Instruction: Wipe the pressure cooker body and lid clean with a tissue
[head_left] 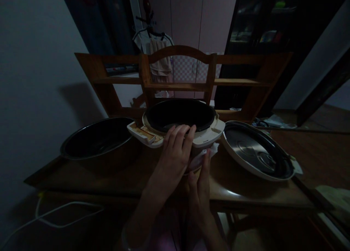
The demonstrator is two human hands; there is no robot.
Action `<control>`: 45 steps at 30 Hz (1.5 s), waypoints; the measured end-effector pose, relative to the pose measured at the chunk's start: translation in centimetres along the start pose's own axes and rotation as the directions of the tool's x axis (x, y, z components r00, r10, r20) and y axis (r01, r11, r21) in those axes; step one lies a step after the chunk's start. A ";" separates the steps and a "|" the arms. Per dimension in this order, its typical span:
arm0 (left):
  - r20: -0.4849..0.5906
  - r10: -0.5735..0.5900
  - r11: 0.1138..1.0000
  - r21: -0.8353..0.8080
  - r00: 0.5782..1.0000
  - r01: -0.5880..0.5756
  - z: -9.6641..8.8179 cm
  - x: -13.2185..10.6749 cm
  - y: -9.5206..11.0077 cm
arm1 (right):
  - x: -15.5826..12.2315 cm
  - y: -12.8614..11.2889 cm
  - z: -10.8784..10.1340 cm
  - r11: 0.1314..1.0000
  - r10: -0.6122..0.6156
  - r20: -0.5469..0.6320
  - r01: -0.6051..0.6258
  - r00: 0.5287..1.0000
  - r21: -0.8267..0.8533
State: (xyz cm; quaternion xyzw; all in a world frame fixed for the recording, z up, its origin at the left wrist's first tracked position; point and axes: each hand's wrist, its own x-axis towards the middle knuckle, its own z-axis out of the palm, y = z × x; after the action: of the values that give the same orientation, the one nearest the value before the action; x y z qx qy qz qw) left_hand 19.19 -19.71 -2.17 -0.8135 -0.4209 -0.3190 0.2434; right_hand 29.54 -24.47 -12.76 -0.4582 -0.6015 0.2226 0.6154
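A white rice cooker body [207, 132] with a dark open well stands in the middle of a wooden table [115, 174]. My left hand [176, 149] rests over its front rim, fingers curled on the edge. My right hand [201, 185] is just below, fingers together, pressing a white cloth [210, 152] against the cooker's front wall. The cooker's hinged lid [257, 151] lies open to the right, its metal inner face up.
A dark inner pot [95, 138] lies tilted on the table at the left. A wooden chair back [177, 70] and shelf frame stand behind the cooker. A white cable [54, 214] trails below the table's left edge. A grey wall fills the left side.
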 end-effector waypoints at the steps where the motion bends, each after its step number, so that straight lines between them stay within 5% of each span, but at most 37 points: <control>1: 0.025 0.008 1.000 0.006 1.000 -0.008 -0.2 0.0 0.0 | -0.2 0.1 0.0 1.000 0.000 0.017 0.000 1.000 -0.023; 20: 0.065 0.025 0.995 0.093 0.998 -0.031 -0.5 -0.1 -0.4 | 1.8 -0.5 1.1 0.992 -0.053 -0.070 0.045 0.996 -0.118; 30: -0.005 0.043 0.993 0.114 0.999 -0.042 -0.1 0.0 -0.5 | -0.3 1.8 1.3 0.952 -0.123 0.068 0.137 0.990 -0.274; 37: 0.014 0.008 0.994 0.109 1.000 -0.010 -0.2 -0.2 -0.2 | 2.0 0.8 1.3 0.979 -0.119 -0.079 0.104 0.990 -0.175; 45: -0.082 0.005 0.997 0.075 0.997 0.001 0.3 -0.2 -0.2 | -1.0 0.4 3.9 0.996 -0.003 -0.109 -0.007 0.994 -0.085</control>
State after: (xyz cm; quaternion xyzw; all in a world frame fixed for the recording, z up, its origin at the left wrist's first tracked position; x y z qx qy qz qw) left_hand 19.06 -19.54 -2.53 -0.7905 -0.4215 -0.3358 0.2909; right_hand 25.74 -23.98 -14.16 -0.4960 -0.5753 0.1720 0.6272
